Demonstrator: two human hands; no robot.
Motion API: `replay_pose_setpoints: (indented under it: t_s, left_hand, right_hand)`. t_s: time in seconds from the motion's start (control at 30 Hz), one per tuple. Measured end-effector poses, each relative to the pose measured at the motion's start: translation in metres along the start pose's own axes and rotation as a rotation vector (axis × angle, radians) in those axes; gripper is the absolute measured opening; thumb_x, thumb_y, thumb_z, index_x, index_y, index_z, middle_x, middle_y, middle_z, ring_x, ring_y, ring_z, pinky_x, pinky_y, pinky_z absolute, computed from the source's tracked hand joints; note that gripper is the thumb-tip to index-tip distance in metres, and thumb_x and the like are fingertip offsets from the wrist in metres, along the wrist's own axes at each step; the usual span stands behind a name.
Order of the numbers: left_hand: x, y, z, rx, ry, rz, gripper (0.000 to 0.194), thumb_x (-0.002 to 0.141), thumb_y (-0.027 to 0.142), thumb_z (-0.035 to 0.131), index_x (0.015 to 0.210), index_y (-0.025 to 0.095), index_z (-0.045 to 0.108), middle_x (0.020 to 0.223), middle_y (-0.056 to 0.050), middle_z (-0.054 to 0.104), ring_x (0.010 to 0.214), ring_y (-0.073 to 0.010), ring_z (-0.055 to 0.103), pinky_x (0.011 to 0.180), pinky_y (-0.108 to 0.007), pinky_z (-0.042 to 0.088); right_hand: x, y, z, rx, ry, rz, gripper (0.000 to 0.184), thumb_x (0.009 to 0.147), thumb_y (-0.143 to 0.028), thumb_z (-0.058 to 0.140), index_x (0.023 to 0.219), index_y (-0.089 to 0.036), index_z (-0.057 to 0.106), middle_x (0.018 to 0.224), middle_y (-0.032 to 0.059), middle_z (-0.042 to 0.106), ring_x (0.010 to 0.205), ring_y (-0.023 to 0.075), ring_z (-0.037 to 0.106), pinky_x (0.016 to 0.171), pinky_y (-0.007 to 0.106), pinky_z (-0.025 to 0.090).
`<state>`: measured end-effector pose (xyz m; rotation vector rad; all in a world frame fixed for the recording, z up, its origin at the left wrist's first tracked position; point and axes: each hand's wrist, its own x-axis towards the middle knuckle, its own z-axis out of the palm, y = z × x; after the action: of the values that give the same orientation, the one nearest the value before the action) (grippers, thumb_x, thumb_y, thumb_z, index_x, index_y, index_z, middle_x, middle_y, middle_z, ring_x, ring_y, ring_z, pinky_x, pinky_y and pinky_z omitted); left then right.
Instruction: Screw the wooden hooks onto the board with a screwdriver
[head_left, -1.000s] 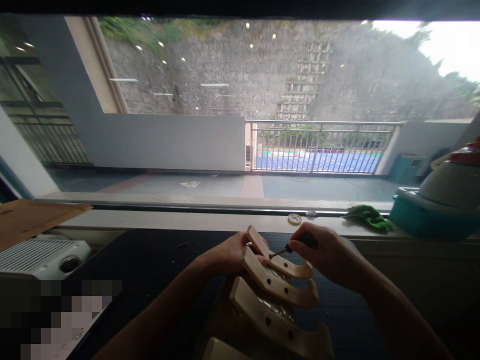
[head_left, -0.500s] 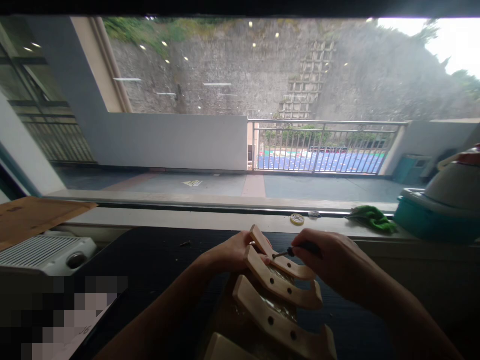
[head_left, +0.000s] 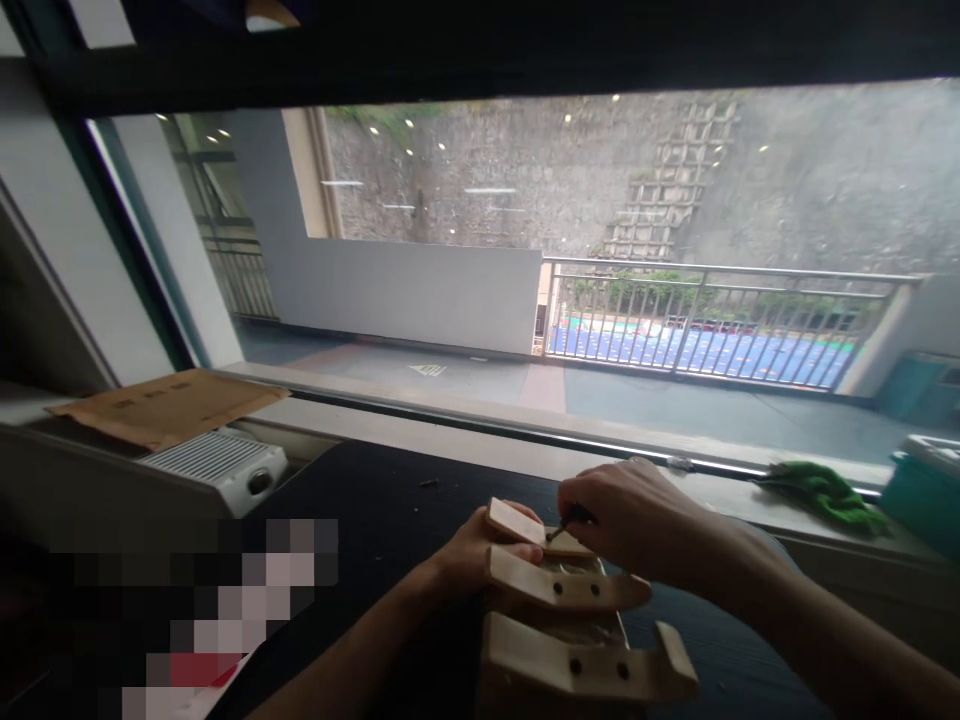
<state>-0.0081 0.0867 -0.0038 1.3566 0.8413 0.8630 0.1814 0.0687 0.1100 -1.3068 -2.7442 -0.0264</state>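
Observation:
A light wooden rack [head_left: 562, 590] with several curved hook arms lies on the dark table [head_left: 360, 520] in front of me. My left hand [head_left: 469, 555] grips the far hook arm from the left side. My right hand [head_left: 626, 520] is closed round the black handle of a small screwdriver [head_left: 566, 522], whose tip points at the far arm beside my left fingers. Most of the tool is hidden under my fingers.
A white ribbed appliance [head_left: 217, 462] with brown cardboard [head_left: 161, 405] above it sits at the left. On the window sill [head_left: 480, 440] lie a green cloth [head_left: 821, 490] and, far right, a teal container [head_left: 926, 480]. A pixelated patch covers the lower left.
The view has swung left and tilted, so the rack sits lower and looks flatter. Both hands stay on the far hook arm with the screwdriver; the right hand has shifted slightly left over it.

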Motion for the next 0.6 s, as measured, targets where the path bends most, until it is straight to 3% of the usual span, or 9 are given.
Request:
replay_pose_setpoints:
  t_s: [0.1, 0.17, 0.43, 0.6]
  left_hand:
    - [-0.003, -0.005, 0.001, -0.029, 0.04, 0.046, 0.042, 0.056, 0.034, 0.08, 0.087, 0.012, 0.063, 0.076, -0.002, 0.062, 0.069, -0.016, 0.057, 0.063, -0.026, 0.041]
    - [-0.002, -0.008, 0.003, -0.047, 0.057, 0.064, 0.04, 0.057, 0.034, 0.078, 0.086, 0.012, 0.063, 0.075, -0.002, 0.061, 0.069, -0.016, 0.056, 0.063, -0.026, 0.04]
    - [0.0, -0.012, 0.004, -0.095, 0.061, 0.096, 0.03, 0.058, 0.032, 0.076, 0.077, 0.013, 0.063, 0.066, 0.001, 0.057, 0.062, -0.013, 0.052, 0.061, -0.026, 0.039]
    - [-0.003, -0.012, 0.004, -0.126, -0.002, 0.069, 0.042, 0.057, 0.036, 0.078, 0.09, 0.013, 0.064, 0.075, -0.002, 0.064, 0.07, -0.0178, 0.059, 0.066, -0.028, 0.043]
  right_hand:
    - [0.018, -0.006, -0.006, -0.058, -0.069, -0.128, 0.02, 0.071, -0.009, 0.051, 0.07, -0.021, 0.066, 0.063, -0.0004, 0.064, 0.054, 0.01, 0.047, 0.05, 0.024, 0.024]
    - [0.027, -0.005, -0.006, -0.042, -0.087, -0.129, 0.019, 0.071, -0.01, 0.051, 0.069, -0.022, 0.066, 0.062, -0.0014, 0.063, 0.055, 0.0103, 0.047, 0.052, 0.024, 0.026]
    - [0.026, 0.016, 0.005, 0.199, -0.104, 0.206, 0.016, 0.075, -0.032, 0.056, 0.076, -0.023, 0.069, 0.073, 0.0019, 0.066, 0.059, 0.0129, 0.054, 0.049, 0.024, 0.033]
    - [0.018, 0.011, 0.001, 0.15, -0.082, 0.207, 0.016, 0.077, -0.032, 0.054, 0.081, -0.023, 0.067, 0.07, 0.0017, 0.064, 0.057, 0.0126, 0.051, 0.048, 0.024, 0.031]
